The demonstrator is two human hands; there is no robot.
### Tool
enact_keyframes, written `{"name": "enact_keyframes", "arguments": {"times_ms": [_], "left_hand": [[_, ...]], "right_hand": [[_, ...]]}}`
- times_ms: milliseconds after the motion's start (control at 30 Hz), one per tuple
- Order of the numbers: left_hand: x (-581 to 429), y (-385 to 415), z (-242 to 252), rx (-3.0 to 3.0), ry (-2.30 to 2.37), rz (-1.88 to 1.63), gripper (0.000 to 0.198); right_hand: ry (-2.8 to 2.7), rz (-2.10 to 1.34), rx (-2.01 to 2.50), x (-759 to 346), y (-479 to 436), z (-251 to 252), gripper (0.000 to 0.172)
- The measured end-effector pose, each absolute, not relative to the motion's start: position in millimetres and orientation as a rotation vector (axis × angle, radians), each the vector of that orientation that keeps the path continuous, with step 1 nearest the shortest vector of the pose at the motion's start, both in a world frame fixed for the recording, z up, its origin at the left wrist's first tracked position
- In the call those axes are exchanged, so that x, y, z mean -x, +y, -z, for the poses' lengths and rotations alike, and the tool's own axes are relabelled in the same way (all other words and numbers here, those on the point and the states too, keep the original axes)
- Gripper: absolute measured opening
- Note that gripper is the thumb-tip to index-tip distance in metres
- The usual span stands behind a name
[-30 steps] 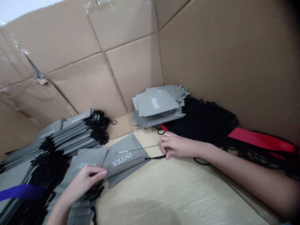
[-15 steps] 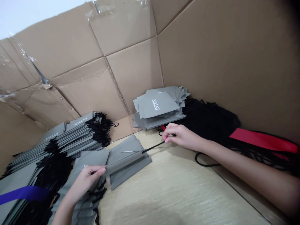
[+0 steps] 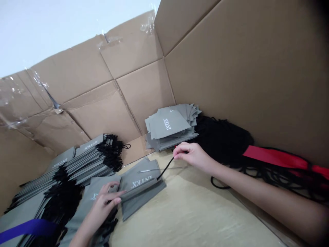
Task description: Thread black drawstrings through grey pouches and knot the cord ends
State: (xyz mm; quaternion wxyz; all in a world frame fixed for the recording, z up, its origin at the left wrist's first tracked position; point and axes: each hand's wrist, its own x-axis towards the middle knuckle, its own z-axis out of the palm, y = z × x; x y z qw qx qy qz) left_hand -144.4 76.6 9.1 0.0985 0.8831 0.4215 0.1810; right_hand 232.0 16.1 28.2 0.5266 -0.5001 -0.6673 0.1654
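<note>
A flat grey fabric pouch [image 3: 144, 197] printed INTEX lies on the pale work surface, its near edge raised in a fold. My left hand [image 3: 104, 202] holds this pouch at its left end between thumb and forefinger, the other fingers loosely bent. From the fold's right end a black cord [image 3: 167, 168] slants up to my right hand [image 3: 189, 155], which pinches it. Across the pouch's upper part lies a thin metal rod [image 3: 151, 170]. More grey pouches [image 3: 96, 190] with black cords are spread under and beside my left hand.
Stacked grey pouches [image 3: 86, 159] with bunched black cords stand at left, near a blue ribbon [image 3: 28, 229]. Another pile of pouches [image 3: 167, 127] sits at the back. Black cords [image 3: 223, 137] and a red ribbon [image 3: 272, 158] lie at right. Cardboard walls [image 3: 231, 68] enclose the surface.
The view has tilted upward. My right hand has moved slightly left, and the cord bends more. My left hand's fingers have spread. The pouch's INTEX print now shows.
</note>
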Motion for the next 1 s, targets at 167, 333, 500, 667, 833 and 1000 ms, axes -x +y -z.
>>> {"name": "enact_keyframes", "arguments": {"times_ms": [167,333,500,667,833,1000], "left_hand": [[90.7,45.5,-7.6,-2.959,1.382,-0.776,0.052],[-8.4,8.2,-6.3,-2.887,1.086,-0.810,0.069],[-30.0,17.1,-2.7,-2.684,1.144,-0.918,0.036],[-14.8,19.4,-13.2,-2.737,1.251,-0.863,0.025],[-17.3,22.9,-36.6,-2.550,1.152,-0.717,0.028],[-18.2,41.8,-47.0,-2.059,0.965,-0.885,0.029]], "right_hand": [[-1.575,-0.421,1.112,-219.0,0.6,-37.7,0.009],[-1.571,-0.517,1.007,-207.6,-13.2,-40.3,0.010],[-1.455,-0.443,0.991,-214.0,-13.7,-43.3,0.008],[-1.451,-0.319,1.059,-225.9,-3.1,-41.4,0.010],[-1.389,-0.350,1.146,-231.8,7.9,-31.4,0.009],[-1.336,-0.453,1.203,-234.0,18.3,-22.2,0.011]]}}
